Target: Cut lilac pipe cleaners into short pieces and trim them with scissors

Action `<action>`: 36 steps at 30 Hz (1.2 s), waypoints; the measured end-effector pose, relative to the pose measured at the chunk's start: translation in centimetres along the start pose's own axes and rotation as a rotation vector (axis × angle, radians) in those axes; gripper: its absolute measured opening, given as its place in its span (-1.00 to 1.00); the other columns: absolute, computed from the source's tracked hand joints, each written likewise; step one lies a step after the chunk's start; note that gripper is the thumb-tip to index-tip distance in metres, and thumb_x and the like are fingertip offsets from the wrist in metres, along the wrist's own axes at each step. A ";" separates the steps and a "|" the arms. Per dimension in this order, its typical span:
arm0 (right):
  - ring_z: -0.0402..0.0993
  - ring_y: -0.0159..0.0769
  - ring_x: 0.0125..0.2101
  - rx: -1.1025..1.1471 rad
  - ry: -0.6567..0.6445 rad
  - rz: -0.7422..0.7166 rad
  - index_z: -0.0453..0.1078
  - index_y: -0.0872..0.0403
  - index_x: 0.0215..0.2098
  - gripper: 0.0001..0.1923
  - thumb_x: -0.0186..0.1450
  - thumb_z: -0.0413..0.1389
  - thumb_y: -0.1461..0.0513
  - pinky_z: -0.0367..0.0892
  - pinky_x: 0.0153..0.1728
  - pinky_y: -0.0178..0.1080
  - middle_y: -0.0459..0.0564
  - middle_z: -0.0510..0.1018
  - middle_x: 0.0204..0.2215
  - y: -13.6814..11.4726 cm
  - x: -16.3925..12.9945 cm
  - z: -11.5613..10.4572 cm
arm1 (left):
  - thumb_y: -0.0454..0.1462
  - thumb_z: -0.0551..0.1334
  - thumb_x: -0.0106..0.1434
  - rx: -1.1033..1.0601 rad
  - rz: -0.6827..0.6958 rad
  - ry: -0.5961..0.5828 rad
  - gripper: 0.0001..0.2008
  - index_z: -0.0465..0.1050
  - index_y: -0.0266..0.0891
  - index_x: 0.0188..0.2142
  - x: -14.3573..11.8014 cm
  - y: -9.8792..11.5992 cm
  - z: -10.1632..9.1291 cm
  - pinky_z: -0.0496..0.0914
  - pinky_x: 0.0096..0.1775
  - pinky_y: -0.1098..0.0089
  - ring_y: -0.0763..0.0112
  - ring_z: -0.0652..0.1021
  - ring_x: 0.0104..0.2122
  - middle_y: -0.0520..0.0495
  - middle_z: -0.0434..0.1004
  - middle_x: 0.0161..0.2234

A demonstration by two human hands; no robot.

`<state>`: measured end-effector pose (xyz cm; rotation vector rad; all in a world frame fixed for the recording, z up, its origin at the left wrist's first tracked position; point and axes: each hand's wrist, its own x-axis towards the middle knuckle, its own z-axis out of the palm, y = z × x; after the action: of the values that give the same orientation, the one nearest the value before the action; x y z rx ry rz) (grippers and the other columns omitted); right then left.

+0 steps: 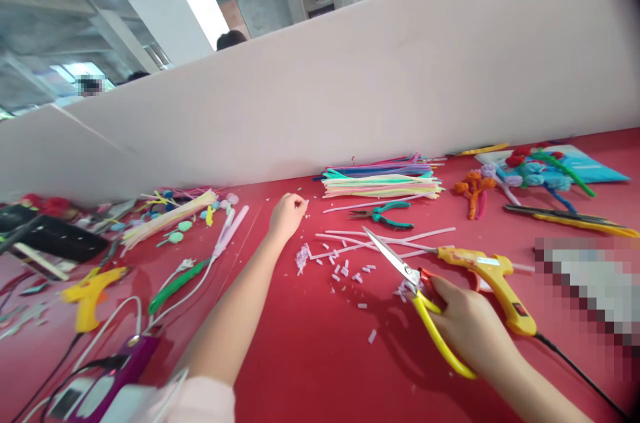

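Scissors (417,293) in right hand (467,326), left hand (287,215) near partition (350,96).

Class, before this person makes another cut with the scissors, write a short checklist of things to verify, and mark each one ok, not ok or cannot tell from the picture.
1. Right hand grips the yellow-handled scissors: ok.
2. Scissor blades open and pointing away from the body: ok.
3. Left hand well away from the blades: ok.
4. Left hand holding a piece to cut: cannot tell; its fingers are pinched at the table.
5. Glue gun away from the right hand: not ok, it lies right beside it.
6. Glue gun hot or switched on: cannot tell.
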<state>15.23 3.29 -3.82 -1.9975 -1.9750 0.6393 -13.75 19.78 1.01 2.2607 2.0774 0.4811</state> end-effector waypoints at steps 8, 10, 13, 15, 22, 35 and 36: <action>0.32 -0.32 -0.61 -0.039 0.058 -0.060 0.19 0.05 -0.51 -0.78 0.13 -0.07 0.07 -0.06 -0.60 -0.34 -0.04 0.44 -0.63 -0.8 -0.7 -0.6 | -0.22 0.09 0.12 -0.386 0.179 -0.442 -0.82 0.42 -0.20 -0.50 -12.3 3.0 -2.3 0.27 -0.35 0.47 0.43 0.43 -0.43 0.00 0.43 -0.44; 0.32 -0.33 -0.60 -0.048 0.074 -0.065 0.20 0.05 -0.50 -0.80 0.12 -0.05 0.09 -0.07 -0.60 -0.34 -0.04 0.45 -0.62 -1.0 -0.8 -0.9 | -0.24 0.06 0.14 -0.369 0.161 -0.419 -0.80 0.44 -0.19 -0.48 -13.4 3.4 -1.8 0.27 -0.32 0.45 0.40 0.44 -0.39 -0.03 0.44 -0.42; 0.33 -0.33 -0.60 -0.050 0.109 -0.076 0.23 0.06 -0.50 -0.78 0.12 -0.05 0.08 -0.07 -0.60 -0.34 -0.04 0.45 -0.62 -1.1 -1.0 -1.2 | -0.29 0.05 0.14 -0.274 0.095 -0.247 -0.80 0.45 -0.17 -0.38 -13.2 3.4 -0.5 0.28 -0.31 0.45 0.40 0.45 -0.36 -0.02 0.46 -0.37; 0.32 -0.34 -0.60 -0.053 0.141 -0.089 0.25 0.06 -0.49 -0.76 0.13 -0.07 0.06 -0.07 -0.60 -0.34 -0.04 0.45 -0.62 -1.1 -1.0 -1.3 | -0.31 0.06 0.12 -0.230 0.063 -0.173 -0.79 0.44 -0.20 -0.32 -12.6 3.2 0.6 0.28 -0.29 0.43 0.39 0.44 -0.35 -0.06 0.44 -0.34; 0.31 -0.34 -0.58 -0.075 0.193 -0.113 0.30 0.08 -0.47 -0.77 0.12 -0.05 0.09 -0.06 -0.59 -0.34 -0.03 0.43 -0.62 -0.9 -1.0 -1.7 | -0.34 0.09 0.10 -0.156 0.167 -0.130 -0.80 0.48 -0.16 -0.38 -12.5 3.9 2.3 0.29 -0.29 0.47 0.44 0.44 -0.37 -0.01 0.43 -0.35; 0.32 -0.33 -0.58 -0.110 0.254 -0.158 0.33 0.08 -0.42 -0.72 0.14 -0.06 0.05 -0.07 -0.60 -0.32 -0.03 0.45 -0.60 -0.8 -0.9 -1.4 | -0.38 0.11 0.07 0.038 0.273 -0.111 -0.86 0.45 -0.21 -0.47 -6.1 2.8 2.5 0.26 -0.24 0.40 0.35 0.41 -0.30 -0.07 0.35 -0.39; 0.33 -0.33 -0.57 -0.104 0.257 -0.152 0.33 0.07 -0.40 -0.72 0.13 -0.05 0.05 -0.06 -0.60 -0.33 -0.04 0.45 -0.59 -0.8 -0.9 -1.4 | -0.38 0.11 0.07 0.041 0.277 -0.115 -0.85 0.45 -0.22 -0.47 -6.2 2.9 2.4 0.26 -0.25 0.39 0.35 0.41 -0.31 -0.07 0.35 -0.39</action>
<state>15.24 2.62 -2.07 -1.8556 -2.0107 0.2361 -10.75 13.83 -1.83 2.5472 1.7470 0.3110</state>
